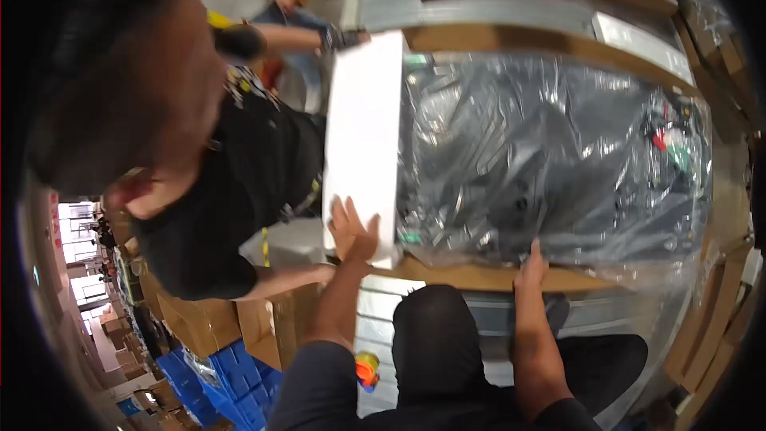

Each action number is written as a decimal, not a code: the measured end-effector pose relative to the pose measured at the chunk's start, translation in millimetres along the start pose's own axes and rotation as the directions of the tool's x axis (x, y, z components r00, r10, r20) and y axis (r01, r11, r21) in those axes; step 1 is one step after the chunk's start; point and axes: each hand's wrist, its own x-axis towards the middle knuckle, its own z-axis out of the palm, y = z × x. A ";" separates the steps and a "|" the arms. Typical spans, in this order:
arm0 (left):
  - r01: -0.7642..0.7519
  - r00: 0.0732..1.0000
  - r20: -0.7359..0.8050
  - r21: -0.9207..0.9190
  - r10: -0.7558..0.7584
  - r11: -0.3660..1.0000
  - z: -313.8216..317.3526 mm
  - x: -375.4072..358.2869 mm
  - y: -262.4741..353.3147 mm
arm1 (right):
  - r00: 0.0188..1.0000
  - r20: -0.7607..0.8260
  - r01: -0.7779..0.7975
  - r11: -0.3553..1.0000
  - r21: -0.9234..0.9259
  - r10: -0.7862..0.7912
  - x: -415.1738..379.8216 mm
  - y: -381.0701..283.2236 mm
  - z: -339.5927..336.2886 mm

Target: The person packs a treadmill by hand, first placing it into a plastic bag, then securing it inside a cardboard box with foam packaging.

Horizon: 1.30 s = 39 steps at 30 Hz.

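Observation:
A long white foam block (363, 128) lies across the left end of a flat panel wrapped in clear plastic (511, 152). My left hand (353, 231) rests on the near end of the block, fingers spread. At the panel's near side, my right hand (532, 266) grips the edge of the cardboard box (471, 276), with one digit up against the plastic and the other fingers mostly hidden. Across from me, a co-worker's gloved hand (345, 38) touches the block's far end. That person's other hand (321, 273) is beside the near end, partly hidden.
A co-worker in a black shirt (231, 183) leans in close on the left. Metal rollers (495, 12) run beyond the box, where another white foam strip (642, 44) lies. Blue boxes (227, 387) and open cartons (199, 323) stand lower left; an orange tape roll (366, 370) is near my left arm.

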 end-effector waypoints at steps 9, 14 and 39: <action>0.266 0.901 0.435 -0.528 -0.012 0.807 -100.3 -50.6 88.6 | 0.751 0.617 0.075 0.897 -0.435 0.236 -147.4 -99.0 -25.7; 0.503 0.796 0.592 -0.535 -0.124 0.678 -272.0 -166.5 126.0 | 0.779 0.620 0.424 0.651 -0.630 0.093 -235.4 -235.2 -97.9; 0.954 0.241 0.756 -0.299 -0.608 0.005 -191.1 -966.8 402.3 | 0.145 0.917 0.988 -0.099 -0.116 0.372 -403.0 -331.7 -292.5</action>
